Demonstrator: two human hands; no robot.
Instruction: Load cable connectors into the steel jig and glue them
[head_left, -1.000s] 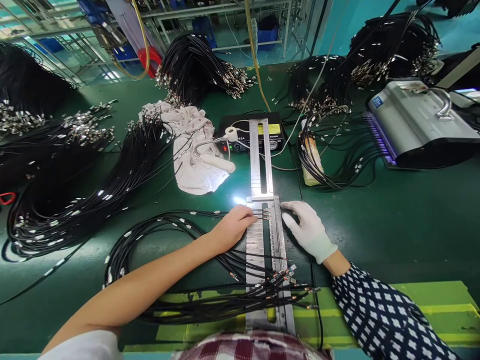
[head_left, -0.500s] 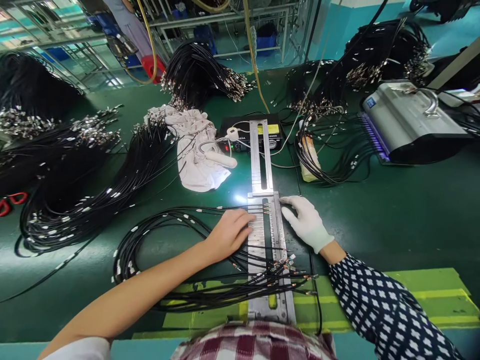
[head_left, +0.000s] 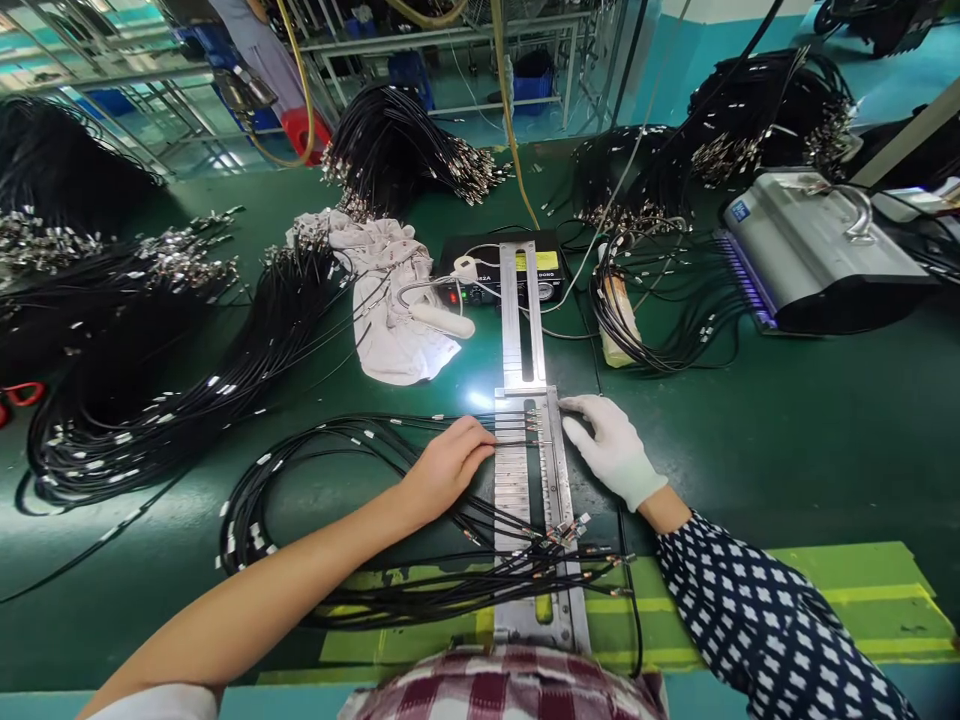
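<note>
My bare left hand (head_left: pixel 446 465) pinches a thin black cable (head_left: pixel 517 442) and holds it across the slotted metal fixture (head_left: pixel 514 480). Above it, several cables lie side by side in the fixture's grooves, their small metal ends (head_left: pixel 534 420) over the slot. My right hand (head_left: pixel 611 450), in a white glove, rests at the fixture's right edge. Its forefinger reaches the metal bar and its thumb is apart, with nothing seen between them. A loose bundle of black cables (head_left: pixel 450 592) crosses the fixture's lower part, metal tips pointing right. Their looped lengths curl round to the left.
A white cloth (head_left: pixel 405 340) and a lit lamp head (head_left: pixel 442 320) lie beyond the fixture, before a black control box (head_left: pixel 480 250). At right stands a silver machine glowing purple (head_left: pixel 825 250). Cable piles (head_left: pixel 405 145) line the back and left; red-handled scissors (head_left: pixel 26 393) lie far left.
My left hand has drawn slightly left and down, and a cable now lies straight from its fingertips across the fixture. My right hand has stayed at the fixture's edge.
</note>
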